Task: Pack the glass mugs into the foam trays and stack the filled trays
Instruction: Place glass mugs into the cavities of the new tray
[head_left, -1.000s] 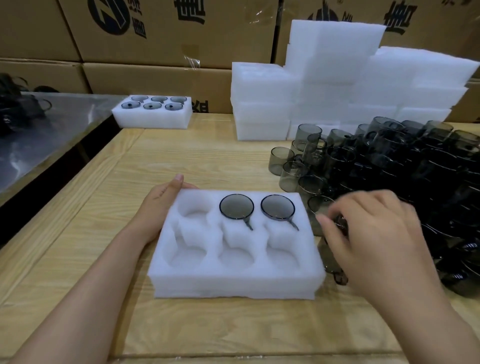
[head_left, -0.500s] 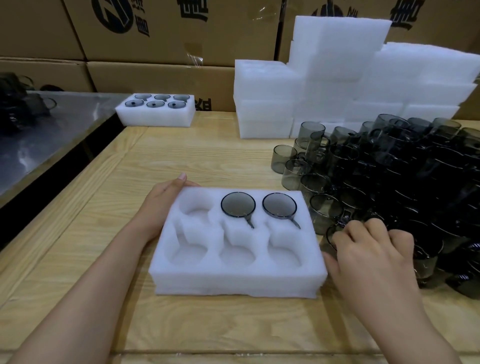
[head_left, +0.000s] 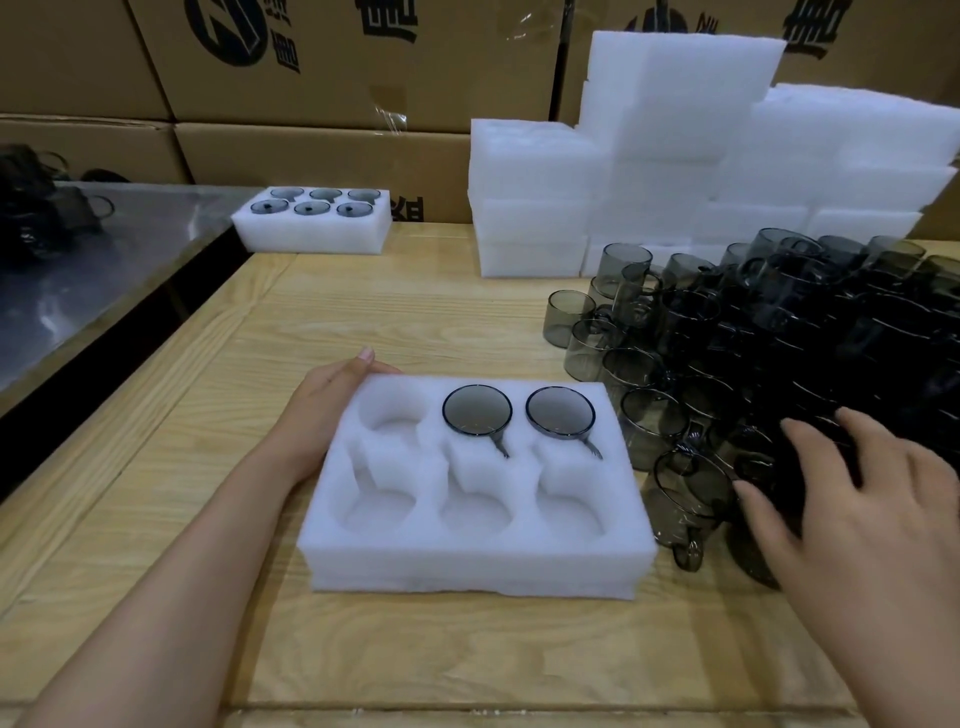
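Here, at upper left, a filled tray (head_left: 311, 231) holds six smoky mugs. Left of centre, the left hand (head_left: 322, 410) lies with straight fingers against the left side of the white foam tray (head_left: 467, 558). Two grey glass mugs (head_left: 477, 410) sit sunk in the middle and right slots of its back row. At lower right, the right hand (head_left: 857, 525) spreads open fingers over the mug pile (head_left: 779, 338).
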